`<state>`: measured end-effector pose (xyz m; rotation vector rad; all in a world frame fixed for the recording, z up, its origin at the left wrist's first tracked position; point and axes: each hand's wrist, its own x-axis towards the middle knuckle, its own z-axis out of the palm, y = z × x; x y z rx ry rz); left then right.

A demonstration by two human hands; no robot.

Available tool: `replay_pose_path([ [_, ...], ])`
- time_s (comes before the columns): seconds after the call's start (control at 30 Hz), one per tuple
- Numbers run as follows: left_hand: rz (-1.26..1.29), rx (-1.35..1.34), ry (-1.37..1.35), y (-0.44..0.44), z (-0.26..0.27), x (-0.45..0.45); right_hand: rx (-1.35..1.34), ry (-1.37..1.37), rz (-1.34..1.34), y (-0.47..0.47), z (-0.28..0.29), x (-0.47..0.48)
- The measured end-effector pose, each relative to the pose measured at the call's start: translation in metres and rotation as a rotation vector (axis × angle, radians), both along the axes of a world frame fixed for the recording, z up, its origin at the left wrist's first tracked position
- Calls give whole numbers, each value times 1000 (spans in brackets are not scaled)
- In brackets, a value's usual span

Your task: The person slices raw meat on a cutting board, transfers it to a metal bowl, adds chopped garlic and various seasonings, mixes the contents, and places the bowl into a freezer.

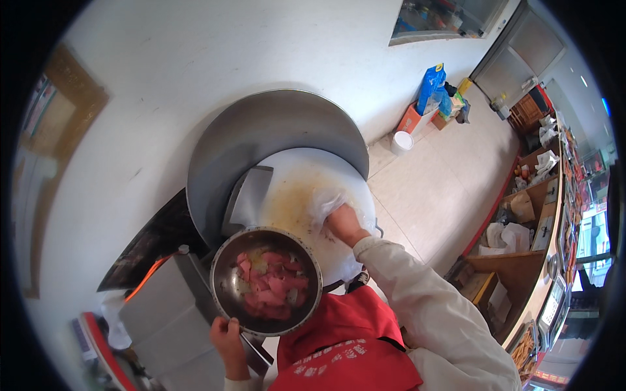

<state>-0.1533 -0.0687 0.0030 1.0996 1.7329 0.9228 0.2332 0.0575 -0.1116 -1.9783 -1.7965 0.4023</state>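
Note:
My left hand grips the rim of a metal bowl that holds pink meat slices and some pale pieces. On a round white chopping board, stained yellow-brown, lies my right hand, with a thin clear plastic bag or film about its fingers. Whether those fingers hold the plastic is hidden. A wide-bladed cleaver rests at the board's left side, beyond the bowl. Behind the board a tall curved metal guard stands up.
White wall rises behind the guard. A grey-covered surface is at lower left. A white bucket and boxes stand on the floor by the wall. Wooden shelves with bags line the right, under a counter with food and a scale.

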Motion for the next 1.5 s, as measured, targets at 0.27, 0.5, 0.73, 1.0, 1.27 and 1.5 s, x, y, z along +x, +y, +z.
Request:
replay_pose_path([
  [0.27,-7,67,-70,7,-7,8,206,1176,-157,-35,107,13],
  [0.5,-121,-10,-134,36,-15,45,249,524,116,-81,110,-26],
  [0.73,-272,4,-172,45,-19,107,347,1110,-506,-181,106,65],
  [1.0,-546,-88,-369,36,10,273,673,1193,-919,-307,150,140],
  [1.27,-776,-184,-371,-18,8,416,977,1109,-1080,-451,183,238],
  [1.5,-1301,-174,-356,-111,30,614,1386,889,-1278,-589,203,287],
])
